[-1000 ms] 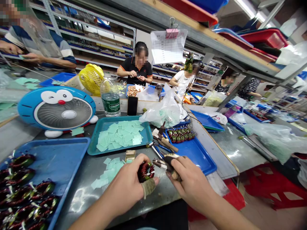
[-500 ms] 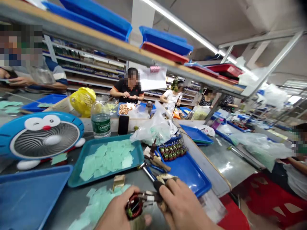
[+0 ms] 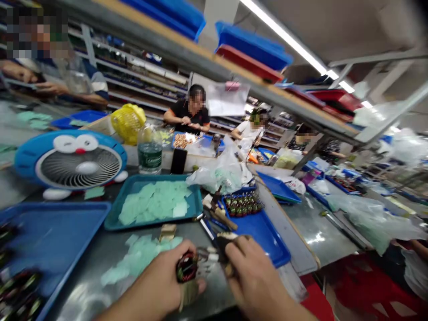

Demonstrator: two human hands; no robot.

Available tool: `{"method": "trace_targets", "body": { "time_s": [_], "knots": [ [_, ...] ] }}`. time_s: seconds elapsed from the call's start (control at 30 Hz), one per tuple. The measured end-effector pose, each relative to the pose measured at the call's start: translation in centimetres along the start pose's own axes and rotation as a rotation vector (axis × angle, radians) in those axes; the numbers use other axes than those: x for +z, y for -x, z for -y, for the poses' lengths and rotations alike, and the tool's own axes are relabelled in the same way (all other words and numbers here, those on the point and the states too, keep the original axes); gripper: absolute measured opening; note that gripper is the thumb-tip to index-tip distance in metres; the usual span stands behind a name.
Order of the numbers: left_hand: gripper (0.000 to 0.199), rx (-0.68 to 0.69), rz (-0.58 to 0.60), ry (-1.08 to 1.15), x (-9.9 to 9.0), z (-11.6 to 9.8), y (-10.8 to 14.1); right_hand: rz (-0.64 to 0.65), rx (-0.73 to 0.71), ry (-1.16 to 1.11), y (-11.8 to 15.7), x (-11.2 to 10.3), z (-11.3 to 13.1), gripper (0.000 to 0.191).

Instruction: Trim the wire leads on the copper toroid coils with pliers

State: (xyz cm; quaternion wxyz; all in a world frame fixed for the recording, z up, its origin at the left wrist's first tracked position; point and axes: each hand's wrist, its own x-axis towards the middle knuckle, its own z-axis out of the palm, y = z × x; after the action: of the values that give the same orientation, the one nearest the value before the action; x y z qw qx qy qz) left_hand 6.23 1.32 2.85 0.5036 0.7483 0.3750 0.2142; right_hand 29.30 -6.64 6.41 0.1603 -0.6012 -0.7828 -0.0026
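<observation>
My left hand (image 3: 167, 276) pinches a small ring-shaped wire coil (image 3: 187, 267) with dark red and green windings. A drab green wrap (image 3: 188, 294) covers part of one finger on that hand. My right hand (image 3: 250, 267) is closed around pliers (image 3: 207, 255), their metal jaws pointing left at the coil. Whether the jaws touch the coil is blurred. Loose pale green paper slips (image 3: 133, 256) lie on the metal bench left of my hands, near a small tan block (image 3: 167, 232). Beyond my right hand lie tools with wooden and blue handles (image 3: 222, 218).
A teal tray (image 3: 112, 218) holds more green slips. Several coils lie in the blue tray (image 3: 76, 223) at left; rows of coils (image 3: 243, 204) sit by another blue tray (image 3: 272, 240). Behind stand a cartoon fan (image 3: 80, 160), a bottle (image 3: 150, 154) and a phone (image 3: 179, 161). Co-workers sit beyond.
The view has shifted, so the bench items sit higher and coils now show in the left tray. Both hands keep their hold on the coil and the pliers.
</observation>
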Motion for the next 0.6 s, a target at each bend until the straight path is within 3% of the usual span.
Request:
{"method": "trace_targets", "body": {
  "time_s": [0.17,0.3,0.6],
  "knots": [
    [0.044,-0.110,0.058,0.034,-0.4,-1.1,0.6,0.050,0.006,-0.050,0.9,-0.8,-0.8,0.029],
    [0.041,-0.101,0.095,0.010,-0.5,-1.4,0.6,0.119,-0.017,-0.046,1.0,-0.5,-0.1,0.025],
    [0.028,-0.075,0.150,0.069,-0.7,-2.2,1.1,0.089,-0.111,-0.058,0.9,-1.1,-0.6,0.015]
  ]
}}
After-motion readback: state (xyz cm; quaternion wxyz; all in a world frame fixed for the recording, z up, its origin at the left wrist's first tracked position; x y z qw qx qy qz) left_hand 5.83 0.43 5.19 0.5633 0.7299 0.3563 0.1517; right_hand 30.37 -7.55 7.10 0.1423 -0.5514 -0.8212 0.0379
